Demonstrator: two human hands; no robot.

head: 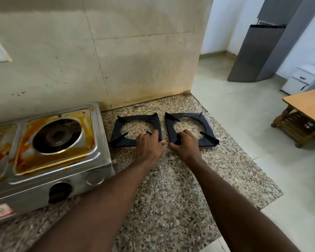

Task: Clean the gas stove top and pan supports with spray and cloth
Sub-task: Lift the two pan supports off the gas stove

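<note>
1. Head cam: left pan support [119, 138] and right pan support [208, 140] lay side by side on the granite counter [171, 197], just right of the stove [96, 160].
2. Left hand [149, 144] gripped the left pan support's near corner.
3. Right hand [185, 147] gripped the right pan support's near corner.
4. Stove top looked smeared orange.

A speckled granite desk [171, 188] meets a stained beige tiled wall [135, 60] along its back edge. Past the desk's right edge, a pale tiled floor [235, 110] holds a grey refrigerator [258, 51], a white drawer unit [302, 79] and a low wooden table [307, 104], softly daylit.
</note>
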